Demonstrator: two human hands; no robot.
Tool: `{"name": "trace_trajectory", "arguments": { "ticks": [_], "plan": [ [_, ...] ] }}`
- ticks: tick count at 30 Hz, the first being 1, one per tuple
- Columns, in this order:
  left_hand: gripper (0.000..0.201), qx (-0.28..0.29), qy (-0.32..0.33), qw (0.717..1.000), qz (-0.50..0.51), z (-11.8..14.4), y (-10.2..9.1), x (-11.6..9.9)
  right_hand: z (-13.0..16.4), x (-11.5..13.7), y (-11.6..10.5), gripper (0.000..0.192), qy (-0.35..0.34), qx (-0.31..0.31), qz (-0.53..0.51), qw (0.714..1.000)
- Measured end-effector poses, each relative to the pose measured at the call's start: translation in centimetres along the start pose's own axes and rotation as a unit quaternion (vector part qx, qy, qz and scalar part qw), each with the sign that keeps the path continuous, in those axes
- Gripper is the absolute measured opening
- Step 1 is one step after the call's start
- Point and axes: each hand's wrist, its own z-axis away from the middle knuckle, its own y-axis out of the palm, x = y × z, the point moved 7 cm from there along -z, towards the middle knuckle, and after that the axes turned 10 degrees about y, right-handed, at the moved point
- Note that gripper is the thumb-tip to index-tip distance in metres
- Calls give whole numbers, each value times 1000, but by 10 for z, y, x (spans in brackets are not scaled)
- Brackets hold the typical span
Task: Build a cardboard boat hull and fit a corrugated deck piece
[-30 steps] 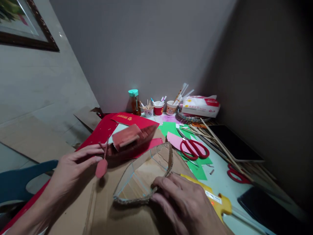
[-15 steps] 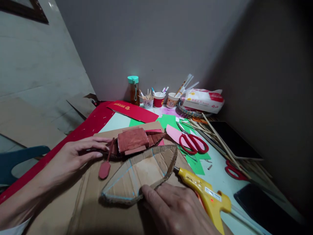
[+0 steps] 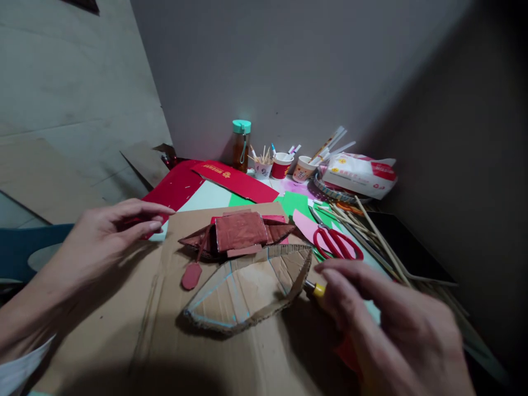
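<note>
My left hand (image 3: 103,242) hovers with fingers apart, touching nothing, just left of a small red cardboard boat (image 3: 241,234) with a flat roof. A red paddle (image 3: 192,275) hangs from the boat's left side. In front of it lies a plain cardboard boat hull (image 3: 247,291) with blue pen lines. My right hand (image 3: 391,324) is stretched out to the right of the hull, fingers extended over a yellow glue gun (image 3: 317,289). Only the gun's nozzle end shows; its body is hidden under the hand.
Both boats rest on a brown cardboard sheet (image 3: 124,341). Red scissors (image 3: 336,242) lie on pink and green paper. Bamboo sticks (image 3: 371,231), a black tablet (image 3: 408,247), a tissue pack (image 3: 358,173), cups (image 3: 282,165) and a bottle (image 3: 241,146) crowd the back right.
My left hand let go of the red boat and drew back to the left. My right hand left the cardboard hull and moved right over the glue gun.
</note>
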Motion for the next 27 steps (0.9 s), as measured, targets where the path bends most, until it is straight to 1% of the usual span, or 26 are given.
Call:
{"name": "trace_trajectory", "arguments": {
  "ticks": [2,3,4,6,9,12,15,17,19,21,23,25,27],
  "plan": [
    [24,-15,28,999,-17,1,-5,-7,-10,-21,-7,24,85,-19,-5,996],
    [24,-15,43,999,-18,2,-5,-10,-14,-30,-8,29,116,-22,-6,993],
    [24,-13,54,998,-14,2,-5,-12,-16,-37,-7,33,138,-22,-2,990],
    [24,-9,68,998,0,2,-5,-16,-21,-48,-2,36,152,-10,21,988],
    [21,-3,81,997,6,3,-6,-19,-25,-54,7,40,117,10,63,991],
    [21,9,96,995,17,5,-7,-21,-25,-56,20,52,82,58,70,992],
    [21,16,108,993,50,7,-5,-17,-23,-51,29,46,51,98,55,992],
    [25,26,117,990,77,9,-2,-14,-20,-43,31,43,31,103,45,993],
    [30,37,118,986,113,10,2,-10,-19,-36,31,43,23,99,40,994],
    [32,40,109,986,123,11,4,-9,-18,-31,30,42,28,94,41,994],
    [29,19,87,992,91,10,2,-9,-17,-27,30,42,38,99,32,994],
    [27,-2,42,998,53,10,0,-6,-17,-25,32,43,51,121,13,991],
    [30,2,1,999,39,10,3,-3,-18,-24,33,42,62,132,1,989]
  ]
}}
